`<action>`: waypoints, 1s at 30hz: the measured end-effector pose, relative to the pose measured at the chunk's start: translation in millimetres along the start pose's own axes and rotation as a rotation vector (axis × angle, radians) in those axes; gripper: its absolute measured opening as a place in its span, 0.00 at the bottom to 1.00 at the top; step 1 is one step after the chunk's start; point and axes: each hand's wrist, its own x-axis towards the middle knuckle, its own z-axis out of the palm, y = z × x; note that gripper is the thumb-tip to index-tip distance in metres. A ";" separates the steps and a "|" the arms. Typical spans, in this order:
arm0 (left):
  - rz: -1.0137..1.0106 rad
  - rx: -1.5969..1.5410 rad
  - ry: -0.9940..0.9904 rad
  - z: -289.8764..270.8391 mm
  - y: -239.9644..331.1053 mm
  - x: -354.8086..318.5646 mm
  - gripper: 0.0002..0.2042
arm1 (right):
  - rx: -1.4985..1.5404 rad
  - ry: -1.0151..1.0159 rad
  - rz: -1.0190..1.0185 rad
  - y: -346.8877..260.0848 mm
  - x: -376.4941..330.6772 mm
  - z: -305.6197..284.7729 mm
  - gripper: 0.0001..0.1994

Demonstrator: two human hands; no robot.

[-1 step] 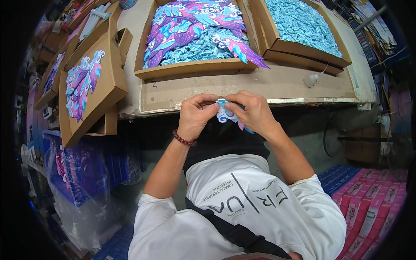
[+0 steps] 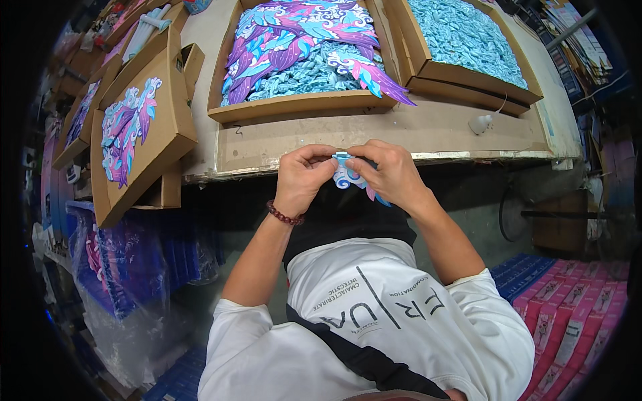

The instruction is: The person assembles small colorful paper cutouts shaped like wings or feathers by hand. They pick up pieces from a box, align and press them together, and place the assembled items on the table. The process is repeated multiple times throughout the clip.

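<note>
My left hand (image 2: pixel 302 175) and my right hand (image 2: pixel 390 172) meet just off the table's near edge. Between them they pinch a flat printed cutout (image 2: pixel 346 178) with light blue, white and pink swirls, shaped like a wing or fin. Both thumbs press on its upper end, where a small light blue piece (image 2: pixel 342 155) sits. The right fingers cover much of the cutout, and its pink and blue tips show below them. Beyond my hands stands a cardboard tray (image 2: pixel 301 109) with similar purple, pink and blue cutouts (image 2: pixel 294 40) piled over shiny light blue pieces (image 2: pixel 321 73).
At the back right, another cardboard box (image 2: pixel 468 72) is full of small light blue pieces. A small white squeeze bottle (image 2: pixel 480 124) lies before it. Tilted at left is a cardboard box (image 2: pixel 175 127) with cutouts. Pink packages (image 2: pixel 568 301) stand low on the right; plastic-wrapped blue crates (image 2: pixel 134 260) low left.
</note>
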 end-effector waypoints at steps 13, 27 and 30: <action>0.091 0.124 0.072 7.2 -0.9 -5.6 0.09 | 0.408 -0.098 0.300 2.8 -0.3 0.6 0.10; 0.150 0.173 0.097 13.0 -7.4 -6.0 0.09 | 0.274 0.062 0.278 5.9 -0.5 17.4 0.09; 0.094 0.073 0.073 15.7 -5.2 -5.9 0.10 | 0.261 0.068 0.241 7.3 -0.1 13.5 0.09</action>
